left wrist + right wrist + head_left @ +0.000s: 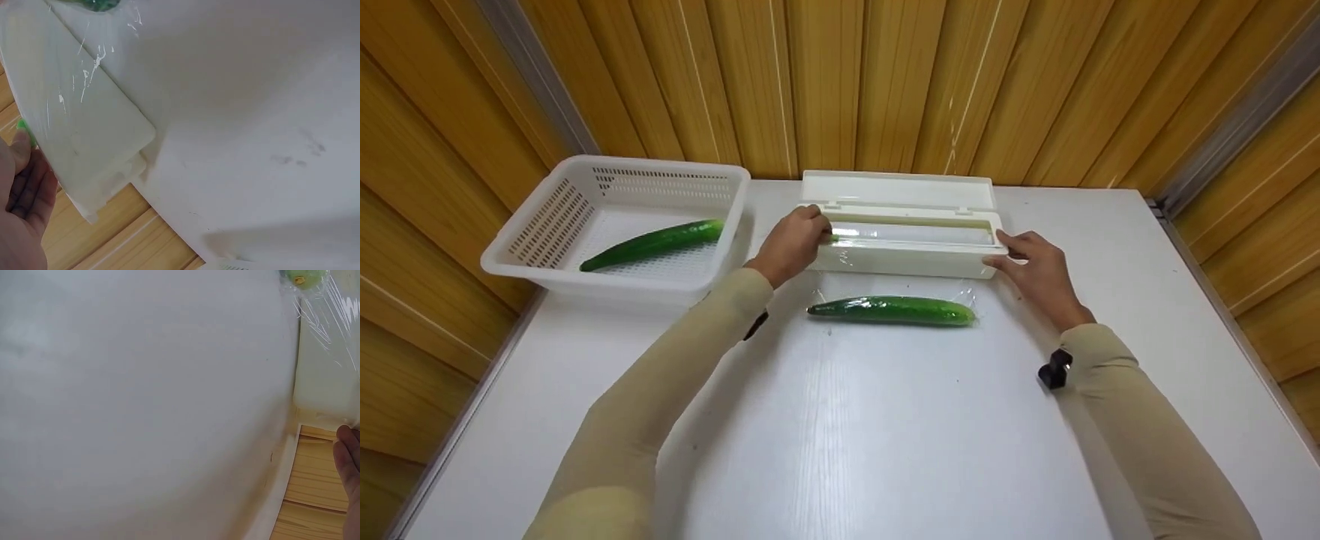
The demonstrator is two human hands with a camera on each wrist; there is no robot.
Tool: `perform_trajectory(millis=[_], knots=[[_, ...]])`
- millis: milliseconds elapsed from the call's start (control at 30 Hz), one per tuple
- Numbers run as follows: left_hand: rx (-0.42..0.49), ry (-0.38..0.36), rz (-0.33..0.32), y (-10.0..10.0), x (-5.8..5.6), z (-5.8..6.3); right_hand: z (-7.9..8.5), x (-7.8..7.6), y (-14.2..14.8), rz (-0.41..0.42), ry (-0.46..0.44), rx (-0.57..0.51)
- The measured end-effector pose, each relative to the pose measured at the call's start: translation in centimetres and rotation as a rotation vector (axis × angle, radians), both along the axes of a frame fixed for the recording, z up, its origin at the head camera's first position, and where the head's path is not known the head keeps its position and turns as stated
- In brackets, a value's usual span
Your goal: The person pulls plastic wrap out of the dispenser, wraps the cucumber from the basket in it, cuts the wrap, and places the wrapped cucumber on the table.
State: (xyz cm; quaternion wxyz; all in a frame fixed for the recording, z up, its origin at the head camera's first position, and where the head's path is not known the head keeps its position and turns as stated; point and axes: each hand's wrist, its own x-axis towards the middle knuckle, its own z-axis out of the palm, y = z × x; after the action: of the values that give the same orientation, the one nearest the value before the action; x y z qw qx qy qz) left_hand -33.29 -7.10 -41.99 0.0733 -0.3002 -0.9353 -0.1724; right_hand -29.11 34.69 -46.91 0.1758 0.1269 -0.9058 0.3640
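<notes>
A white cling film dispenser (900, 264) stands at the back of the table, its lid (900, 189) raised and the film roll (915, 234) showing inside. My left hand (789, 246) is at the dispenser's left end; in the left wrist view its thumb and fingers pinch a small green slider cutter (25, 128). With thumb and fingers, my right hand (1039, 271) grips the right end. Clear film (90, 67) runs down over the dispenser's front toward a cucumber (892, 310) wrapped in film, lying just before it.
To the left stands a white perforated basket (619, 281) with another cucumber (656, 244) inside. The white table (840, 427) meets wood-panelled walls (825, 82) at the back and sides.
</notes>
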Motion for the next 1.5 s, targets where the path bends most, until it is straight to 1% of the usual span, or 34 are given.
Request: perform_trajectory(millis=[67,267,433,600,700,833,900,967,1067,1167,1367,1433,1500], knots=[[0.007,0.009,0.003,-0.8,0.0,-0.1,-0.1,-0.1,0.0,0.005,0.003,0.004],[0.046,0.017,0.058,-2.6,0.2,-0.2,-0.1,-0.1,0.2,0.01,0.015,-0.016],[0.072,0.03,0.061,-3.5,0.4,-0.6,0.0,0.0,0.1,0.021,0.001,-0.016],[0.119,0.057,0.067,-4.1,0.5,-0.7,0.0,-0.1,0.1,0.013,0.022,-0.022],[0.138,0.056,0.052,-4.1,0.4,-0.7,0.1,-0.1,0.1,0.005,0.014,-0.014],[0.17,0.051,0.007,-3.9,0.5,-0.7,0.1,-0.1,0.1,-0.007,-0.002,0.0],[0.166,0.055,-0.02,-3.5,0.5,-0.8,0.2,-0.1,0.1,-0.01,-0.009,-0.001],[0.143,0.063,-0.037,-3.2,0.5,-0.8,0.3,-0.1,-0.1,-0.011,-0.019,-0.001],[0.106,0.093,-0.055,-2.7,0.5,-0.9,0.4,0.0,-0.2,-0.012,-0.041,-0.005],[0.087,0.132,-0.064,-2.6,0.5,-1.0,0.5,0.0,-0.3,-0.012,-0.057,-0.018],[0.112,0.207,-0.09,-2.7,0.6,-1.4,0.4,-0.1,-0.3,-0.016,-0.053,-0.039],[0.129,0.253,-0.11,-2.8,0.6,-1.7,0.4,-0.2,-0.2,-0.018,-0.054,-0.048],[0.134,0.319,-0.138,-3.0,0.6,-2.0,0.4,-0.2,-0.2,-0.017,-0.054,-0.064]])
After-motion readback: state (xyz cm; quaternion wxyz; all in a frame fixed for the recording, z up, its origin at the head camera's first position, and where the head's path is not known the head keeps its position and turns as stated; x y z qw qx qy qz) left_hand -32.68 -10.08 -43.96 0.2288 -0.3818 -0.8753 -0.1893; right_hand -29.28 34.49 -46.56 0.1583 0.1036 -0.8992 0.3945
